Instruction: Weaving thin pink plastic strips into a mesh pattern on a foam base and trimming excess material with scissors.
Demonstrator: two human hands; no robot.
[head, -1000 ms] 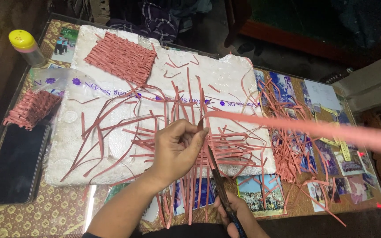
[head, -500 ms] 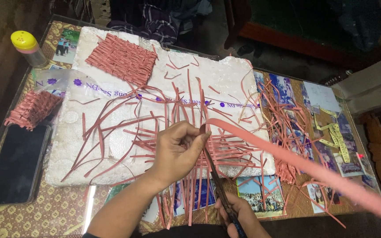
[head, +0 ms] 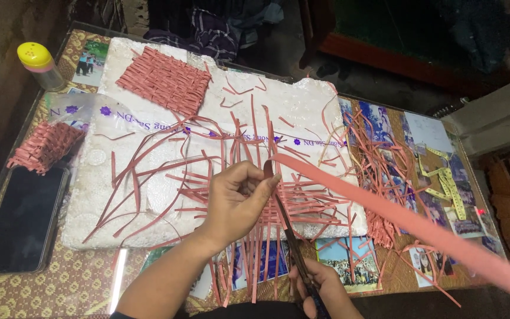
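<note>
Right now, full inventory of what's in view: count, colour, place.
long band: one, pink, from the left hand out to lower right
scissors: one, dark, in the right hand, blades up at the band
loose strips: many, pink, scattered over the white sheet
white sheet: one, centre of table
woven mat: one, pink, on the sheet's upper left
woven piece: one, pink, left edge
phone: one, black, lower left
bottle: one, yellow cap, top left
tape measure: one, yellow, right
left hand: grip pinching the band's end
right hand: grip on the scissors
</note>
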